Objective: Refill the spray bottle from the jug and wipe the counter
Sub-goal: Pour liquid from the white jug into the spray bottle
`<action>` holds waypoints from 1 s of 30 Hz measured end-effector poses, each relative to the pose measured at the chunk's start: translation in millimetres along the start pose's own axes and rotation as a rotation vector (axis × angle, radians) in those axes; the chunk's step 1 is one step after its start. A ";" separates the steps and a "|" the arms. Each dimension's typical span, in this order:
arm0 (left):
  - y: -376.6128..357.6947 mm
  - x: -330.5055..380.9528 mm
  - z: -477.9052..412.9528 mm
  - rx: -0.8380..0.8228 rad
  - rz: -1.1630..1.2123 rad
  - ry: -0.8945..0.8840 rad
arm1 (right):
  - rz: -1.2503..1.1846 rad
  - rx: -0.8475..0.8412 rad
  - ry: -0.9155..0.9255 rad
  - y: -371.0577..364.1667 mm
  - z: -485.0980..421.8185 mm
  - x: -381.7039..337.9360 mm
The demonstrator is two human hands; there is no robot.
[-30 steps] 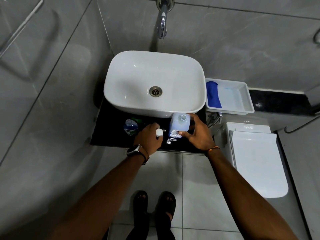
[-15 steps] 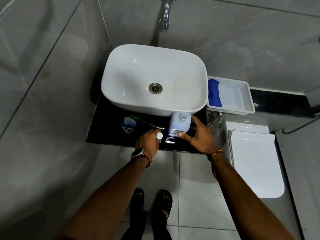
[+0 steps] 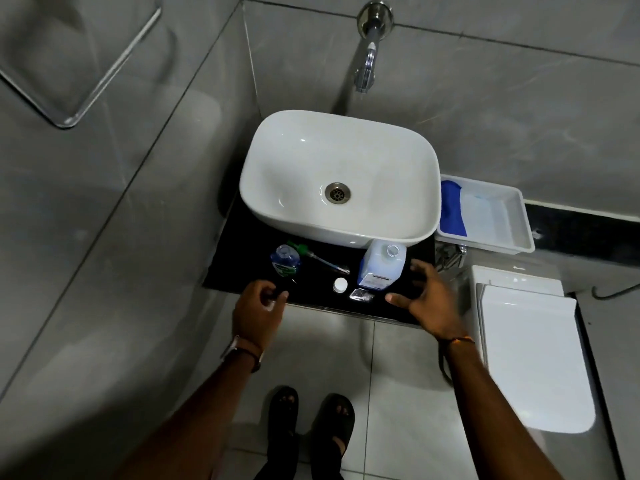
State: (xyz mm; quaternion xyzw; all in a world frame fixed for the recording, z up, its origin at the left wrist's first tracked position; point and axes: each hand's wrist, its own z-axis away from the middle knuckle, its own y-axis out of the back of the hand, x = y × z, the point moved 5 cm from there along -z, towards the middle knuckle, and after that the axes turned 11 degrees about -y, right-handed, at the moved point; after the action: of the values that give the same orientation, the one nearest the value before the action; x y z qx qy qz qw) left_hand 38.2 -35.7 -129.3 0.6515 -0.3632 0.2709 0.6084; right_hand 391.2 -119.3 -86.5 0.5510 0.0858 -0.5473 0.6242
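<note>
A white plastic jug point(image 3: 381, 263) stands uncapped on the black counter point(image 3: 242, 268) in front of the basin. Its white cap point(image 3: 340, 285) lies on the counter just left of it, beside a small foil piece point(image 3: 361, 294). The spray bottle point(image 3: 285, 261) stands open at the left, with its green spray head and tube point(image 3: 317, 257) lying beside it. My left hand point(image 3: 258, 315) hovers at the counter's front edge, fingers loosely curled and holding nothing. My right hand point(image 3: 429, 303) is spread open just right of the jug, not touching it.
A white basin point(image 3: 294, 174) fills the back of the counter under a wall tap point(image 3: 367, 67). A white tray point(image 3: 509, 216) with a blue cloth point(image 3: 452, 209) sits to the right. A toilet point(image 3: 530, 355) stands right below it. My feet are on the tiled floor.
My left hand set the white cap down on the counter and drew back to the left. My right hand let go of the jug and opened beside it.
</note>
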 end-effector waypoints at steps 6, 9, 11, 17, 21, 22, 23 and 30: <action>6.7 -0.2 -59.9 -0.143 0.251 -0.013 | -0.178 -0.067 0.065 -18.2 -14.0 -11.7; -2.5 7.5 -77.7 -0.281 0.288 -0.049 | -0.166 -0.058 0.051 -25.6 -19.5 -12.4; -7.2 7.2 -81.6 -0.349 0.275 -0.056 | -0.175 -0.037 0.030 -27.9 -22.5 -11.8; -11.1 5.2 -81.4 -0.349 0.338 -0.035 | -0.158 0.036 0.047 -26.4 -22.1 -13.9; -7.8 6.9 -78.0 -0.333 0.338 -0.058 | -0.167 0.095 0.107 -21.2 -9.8 -18.4; -7.2 8.4 -77.0 -0.330 0.348 -0.056 | -0.172 0.104 0.127 -18.7 -5.0 -20.6; -6.6 11.5 -75.8 -0.334 0.356 -0.055 | -0.174 0.111 0.150 -15.3 0.6 -24.2; -7.7 61.7 -66.4 -0.397 0.318 -0.165 | -0.198 0.174 0.292 11.9 40.7 -62.4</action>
State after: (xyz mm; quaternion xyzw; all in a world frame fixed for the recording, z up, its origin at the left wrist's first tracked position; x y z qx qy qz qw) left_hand 86.7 21.1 -77.3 0.4739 -0.5554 0.2328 0.6425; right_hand 356.1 -116.8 -19.7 0.6654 0.1816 -0.5255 0.4981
